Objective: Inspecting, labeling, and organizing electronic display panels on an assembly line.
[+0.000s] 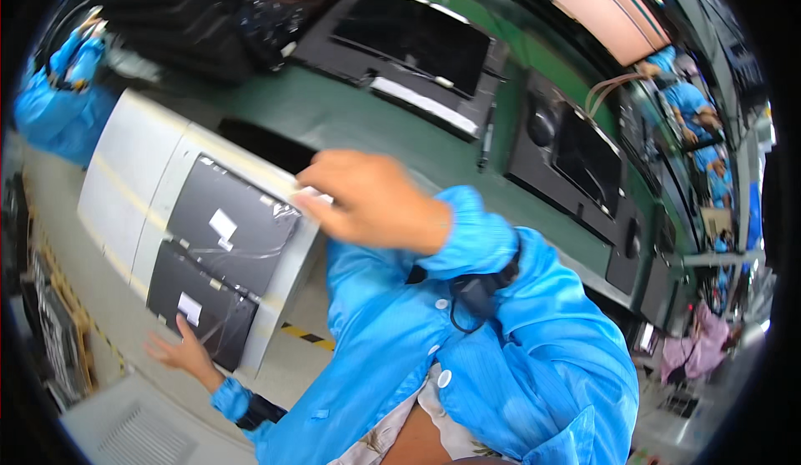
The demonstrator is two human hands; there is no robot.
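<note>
Two dark grey flat panels lie side by side on a pale box-like surface (133,165) crossed by yellowish tape strips. The upper panel (242,223) and the lower panel (179,281) each carry a white label, and shiny clear film shows along their edges. My left hand (185,353) is beside the lower panel's near edge, its fingers spread. Over the surface's right edge, close to the upper panel's corner, my right hand (375,202) is closed with thumb and fingers together. Something small and whitish shows at its fingertips, too blurred to name.
On the green bench (334,119) a dark screen (413,35) rests on a black fixture, with a black pen (486,135) beside it. Another screen (586,160) sits farther right. Black trays (167,15) are stacked at the upper left. Co-workers in blue are at far left and far right.
</note>
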